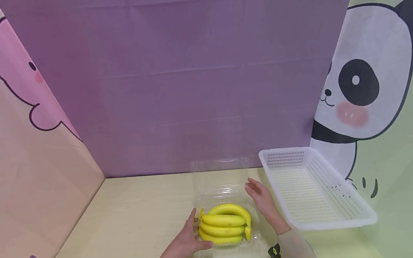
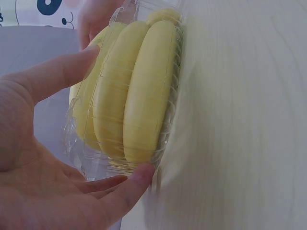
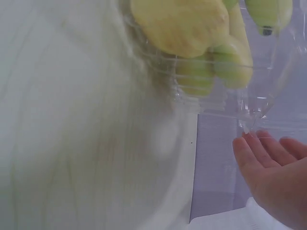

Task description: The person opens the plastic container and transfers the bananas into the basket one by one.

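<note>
A clear plastic clamshell box sits on the table with its hinged lid raised at the back. Several yellow bananas lie side by side in its base, one curved along the back. My left hand holds the box at its front left corner, thumb over the front rim and fingers against the left end, as the left wrist view shows. At the lid's right edge is my right hand; in the right wrist view its extended fingertips meet the clear plastic.
A white perforated plastic basket stands to the right of the box, with a pale mat-like bottom showing inside. Behind the wooden table hangs a purple cloth backdrop. Cartoon-printed panels flank both sides.
</note>
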Tool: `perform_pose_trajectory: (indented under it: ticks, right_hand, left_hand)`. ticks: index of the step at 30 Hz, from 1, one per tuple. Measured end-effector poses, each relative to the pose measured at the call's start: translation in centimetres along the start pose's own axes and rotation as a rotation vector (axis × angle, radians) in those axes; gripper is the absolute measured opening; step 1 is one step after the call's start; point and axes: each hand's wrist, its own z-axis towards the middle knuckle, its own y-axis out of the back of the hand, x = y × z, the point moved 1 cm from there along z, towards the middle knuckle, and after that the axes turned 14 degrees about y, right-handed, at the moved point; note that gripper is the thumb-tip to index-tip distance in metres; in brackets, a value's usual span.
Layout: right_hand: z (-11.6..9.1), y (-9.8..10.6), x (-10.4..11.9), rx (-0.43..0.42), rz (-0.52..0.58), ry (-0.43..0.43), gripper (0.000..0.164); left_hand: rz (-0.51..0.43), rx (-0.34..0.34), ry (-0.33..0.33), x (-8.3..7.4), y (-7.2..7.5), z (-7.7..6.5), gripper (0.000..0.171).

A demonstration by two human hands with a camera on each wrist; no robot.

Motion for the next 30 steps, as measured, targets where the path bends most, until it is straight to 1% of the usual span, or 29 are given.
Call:
perform_pose_trajectory:
  ticks: [3,7,13,19,22,25,30]
  right_hand:
    - [-0.2,0.0,-0.1,0.025,-0.034,0.001,0.054]
    - [-0.5,0.0,-0.2,0.060,-0.079,0.013,0.057]
    - [-0.7,-0.1,-0.3,0.100,-0.084,0.019,0.061]
    - [-0.9,-0.2,-0.7,0.148,-0.107,0.004,0.067]
    - [-1.0,-0.2,-0.9,0.162,-0.108,-0.006,0.067]
    - [-1.1,-0.1,-1.1,0.170,-0.102,-0.015,0.065]
    - [-1.3,0.0,-0.9,0.193,-0.105,-0.012,0.062]
  left_hand:
    - [0.012,-0.009,0.001,0.0,0.0,0.1,0.127]
    - [0.010,-0.006,0.002,0.0,-0.1,0.2,0.127]
    - [0.010,-0.001,-0.012,0.0,0.0,0.2,0.127]
    - [0.019,-0.009,0.000,0.1,0.0,0.0,0.127]
    - [0.017,-0.008,0.003,0.0,0.1,-0.1,0.127]
    - [0.010,-0.004,-0.012,0.0,0.1,-0.2,0.127]
    - [-0.002,0.001,-0.020,0.0,0.0,-0.2,0.128]
